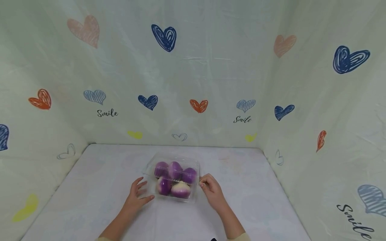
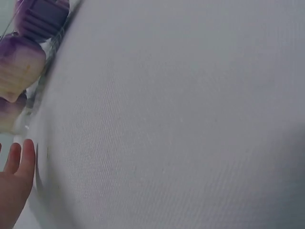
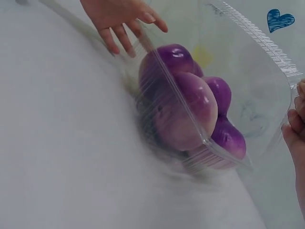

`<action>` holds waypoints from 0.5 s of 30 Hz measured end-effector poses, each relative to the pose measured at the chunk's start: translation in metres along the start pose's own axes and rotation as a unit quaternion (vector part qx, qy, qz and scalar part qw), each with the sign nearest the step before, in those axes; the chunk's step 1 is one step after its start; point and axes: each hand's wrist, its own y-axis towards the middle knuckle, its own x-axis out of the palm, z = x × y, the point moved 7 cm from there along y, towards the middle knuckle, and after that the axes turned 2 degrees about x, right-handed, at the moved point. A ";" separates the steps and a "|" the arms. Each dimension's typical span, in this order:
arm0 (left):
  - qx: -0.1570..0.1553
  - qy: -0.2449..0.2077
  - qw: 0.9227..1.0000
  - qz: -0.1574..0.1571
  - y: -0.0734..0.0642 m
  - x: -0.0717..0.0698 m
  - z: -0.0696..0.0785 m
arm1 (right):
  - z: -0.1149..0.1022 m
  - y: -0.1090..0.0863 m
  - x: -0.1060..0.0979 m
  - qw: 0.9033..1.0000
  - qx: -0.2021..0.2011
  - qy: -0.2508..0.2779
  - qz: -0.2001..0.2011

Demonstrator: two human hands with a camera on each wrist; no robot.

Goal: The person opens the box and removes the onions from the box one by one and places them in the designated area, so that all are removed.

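Note:
A clear plastic clamshell box [image 1: 184, 200] stands on the table, holding several round purple-and-white vegetables [image 1: 180, 190] that look like turnips. Its see-through lid [image 3: 259, 40] is raised at an angle above the vegetables in the right wrist view. My right hand [image 1: 213, 191] pinches the lid's edge at the box's right side, with fingers curled. Beside the box's left side is my left hand [image 1: 138, 195], fingers spread and thumb pointing toward the box. Whether it touches the plastic I cannot tell. Only part of the left hand [image 2: 16, 179] shows in the left wrist view.
A white cloth covers the table [image 1: 102, 187]. Pale curtains [image 1: 208, 77] printed with hearts and the word Smile hang behind it and along both sides. A small dark object [image 1: 213, 239] peeks in at the bottom edge of the head view.

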 end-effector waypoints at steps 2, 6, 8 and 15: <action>0.017 -0.002 1.000 -0.016 0.004 0.002 0.000 | 0.000 0.003 -0.002 1.000 -0.007 0.009 0.001; 0.048 -0.006 0.998 -0.032 0.009 0.004 -0.001 | -0.001 0.008 -0.006 1.000 -0.010 0.014 0.006; 0.070 -0.005 0.997 -0.035 0.010 0.004 -0.002 | -0.001 0.011 -0.009 1.000 -0.004 0.013 0.008; 0.108 -0.004 0.992 -0.059 0.010 0.006 -0.006 | -0.003 0.026 -0.018 1.000 0.025 0.007 0.011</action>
